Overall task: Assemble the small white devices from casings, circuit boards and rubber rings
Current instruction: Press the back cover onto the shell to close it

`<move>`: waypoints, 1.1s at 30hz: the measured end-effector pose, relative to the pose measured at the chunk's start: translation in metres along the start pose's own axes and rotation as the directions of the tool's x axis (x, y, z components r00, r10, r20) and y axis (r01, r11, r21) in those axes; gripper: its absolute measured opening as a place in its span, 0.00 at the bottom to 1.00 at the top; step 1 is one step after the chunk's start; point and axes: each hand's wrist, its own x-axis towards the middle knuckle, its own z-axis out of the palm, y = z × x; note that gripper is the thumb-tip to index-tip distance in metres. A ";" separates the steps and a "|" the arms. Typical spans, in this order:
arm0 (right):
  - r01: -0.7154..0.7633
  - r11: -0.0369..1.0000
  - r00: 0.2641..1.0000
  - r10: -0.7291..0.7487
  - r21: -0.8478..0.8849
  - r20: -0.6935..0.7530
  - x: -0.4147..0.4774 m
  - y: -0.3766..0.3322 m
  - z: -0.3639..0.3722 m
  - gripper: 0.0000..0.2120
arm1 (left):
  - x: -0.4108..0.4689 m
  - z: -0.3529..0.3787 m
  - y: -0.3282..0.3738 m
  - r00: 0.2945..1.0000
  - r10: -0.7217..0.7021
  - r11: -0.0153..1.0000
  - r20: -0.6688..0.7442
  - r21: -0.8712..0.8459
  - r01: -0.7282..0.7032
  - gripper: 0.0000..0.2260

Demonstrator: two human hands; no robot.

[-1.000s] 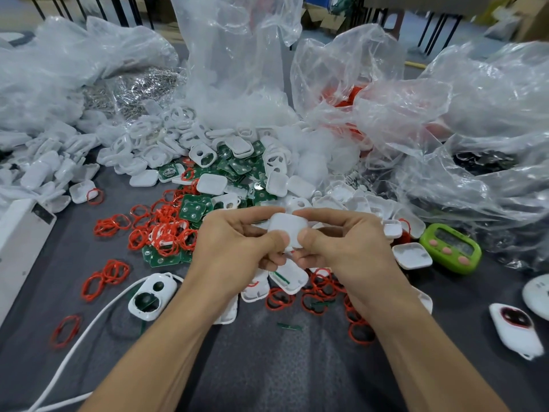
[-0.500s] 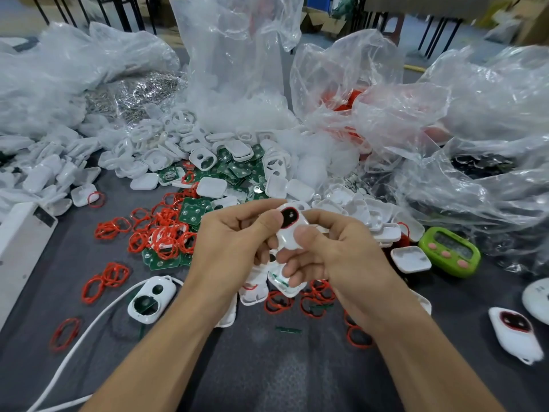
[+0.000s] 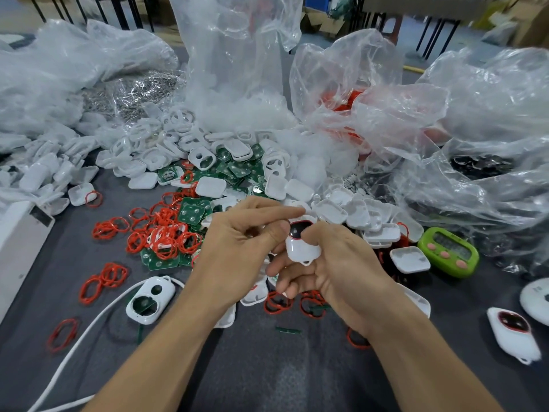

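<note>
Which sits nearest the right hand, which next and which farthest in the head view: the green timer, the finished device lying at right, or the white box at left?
1. timer: just right of the right hand, on the table.
2. finished device: by the right edge, lower in the view.
3. box: at the far left edge, clearly farthest.

White device (image 3: pixel 302 246), red-ringed dark window up, upright, pinched between both hands
</note>
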 end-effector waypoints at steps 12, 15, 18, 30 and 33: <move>0.074 0.987 0.997 -0.069 0.146 -0.034 0.005 0.003 0.008 0.20 | -0.004 0.013 0.001 0.970 -0.224 0.950 0.093 -0.201 0.239 0.14; 0.051 0.990 0.998 -0.048 0.133 -0.027 0.005 0.006 0.008 0.17 | -0.005 0.012 0.002 0.960 -0.278 0.936 0.042 -0.213 0.281 0.11; 0.035 0.993 0.999 -0.035 0.114 -0.010 0.007 0.007 0.007 0.15 | -0.006 0.010 0.000 0.948 -0.319 0.925 0.018 -0.210 0.316 0.11; 0.100 0.993 0.990 -0.106 0.060 0.091 0.004 0.006 0.005 0.12 | -0.004 0.006 0.001 0.969 -0.223 0.954 0.102 -0.183 0.239 0.06; 0.087 0.993 0.989 -0.095 0.078 0.115 0.004 0.005 0.004 0.15 | -0.006 0.006 0.000 0.972 -0.214 0.953 0.095 -0.197 0.229 0.08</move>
